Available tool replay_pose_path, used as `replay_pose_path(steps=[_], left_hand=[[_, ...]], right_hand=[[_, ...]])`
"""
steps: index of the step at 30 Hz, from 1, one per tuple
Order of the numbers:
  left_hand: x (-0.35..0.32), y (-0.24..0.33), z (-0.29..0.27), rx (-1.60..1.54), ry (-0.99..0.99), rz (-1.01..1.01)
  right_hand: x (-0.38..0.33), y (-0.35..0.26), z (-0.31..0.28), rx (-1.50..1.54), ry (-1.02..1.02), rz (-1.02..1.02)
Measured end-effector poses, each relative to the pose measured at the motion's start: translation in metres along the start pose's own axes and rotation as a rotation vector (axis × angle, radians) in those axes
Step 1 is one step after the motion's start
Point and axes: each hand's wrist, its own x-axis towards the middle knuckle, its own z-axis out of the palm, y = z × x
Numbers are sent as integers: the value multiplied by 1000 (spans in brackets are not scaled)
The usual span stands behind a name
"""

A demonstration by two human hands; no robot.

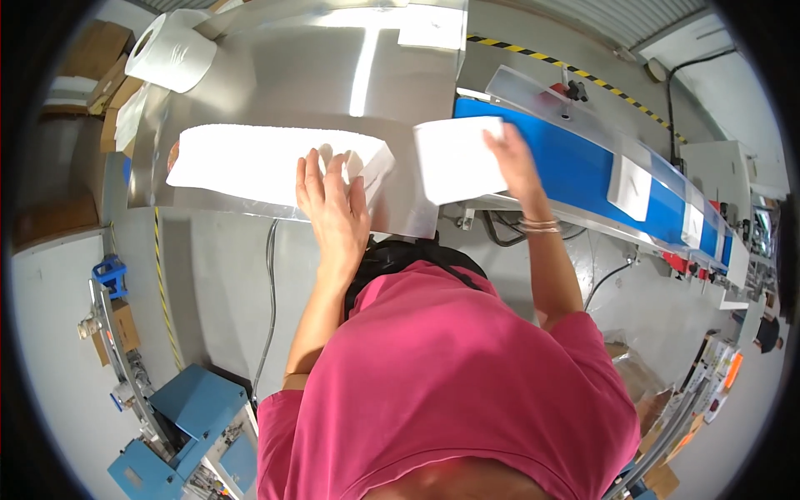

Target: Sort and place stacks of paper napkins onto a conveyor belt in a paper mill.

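A long row of white, soft-looking square sheets (250, 162) lies along the near side of a shiny metal table (300, 75), to the left. My left hand (335, 204) rests on the right part of this row, its fingers stretched out and somewhat apart; the sheets fan slightly at that end. In my right hand (515, 167) I grip a white square sheet (457, 160) by its right edge. It is raised over the gap between the table and a blue conveyor belt (558, 158). The right hand is a little blurred by motion.
Several white sheets (630, 187) lie spaced out along the belt, under a clear guard (617, 137). A big white roll (173, 52) stands at the table's far left, and a white sheet (432, 27) lies at its far right corner. Cables (268, 292) hang below the table.
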Motion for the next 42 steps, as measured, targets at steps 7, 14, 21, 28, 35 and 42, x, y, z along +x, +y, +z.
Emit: replay_pose_path(steps=[7, 14, 21, 28, 35, 42], left_hand=[[-2, -6, 0, 49, -25, 90], [-1, -5, -5, 21, -137, 175], [6, -8, -9, 55, -80, 27], [5, -13, -11, -9, -71, 19], [5, -11, -10, -28, -94, 101], [9, -17, -16, 6, -110, 62]], right_hand=[[-18, -19, -65, -1288, 835, -104], [-13, -95, 63, -324, -579, -369], [-5, -38, 51, 9, -300, -122], [-3, 1, -65, -932, 648, 12], [-9, -86, 43, -390, -397, -193], [0, -80, 85, -114, -706, -172]])
